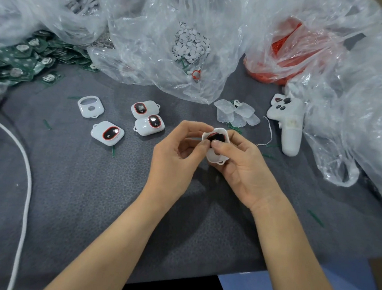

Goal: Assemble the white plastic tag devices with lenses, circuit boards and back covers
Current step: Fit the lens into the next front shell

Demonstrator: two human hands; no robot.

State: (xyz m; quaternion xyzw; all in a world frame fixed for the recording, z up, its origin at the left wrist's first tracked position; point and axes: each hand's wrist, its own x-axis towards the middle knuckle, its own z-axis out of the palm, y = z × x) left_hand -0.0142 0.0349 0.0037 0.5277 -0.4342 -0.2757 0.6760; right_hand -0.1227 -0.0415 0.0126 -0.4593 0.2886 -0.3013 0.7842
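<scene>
My right hand (241, 170) holds a white tag shell (215, 155) above the middle of the grey mat. My left hand (177, 153) pinches a dark lens (216, 137) with a red rim into the shell's opening, and both thumbs meet on it. Three white tags with red-rimmed dark lenses fitted (108, 133) (149, 124) (142, 109) lie to the left. An empty white shell (90, 107) lies further left. Clear back covers (235, 114) are piled to the upper right. Green circuit boards (19, 60) heap at the far left.
Clear plastic bags (163, 26) of parts line the back, one with white discs (190, 43), one with red rings (283, 58). A white handheld controller (290, 125) lies at the right. A white cable (26, 176) curves along the left. The mat's front edge (173, 279) is near me.
</scene>
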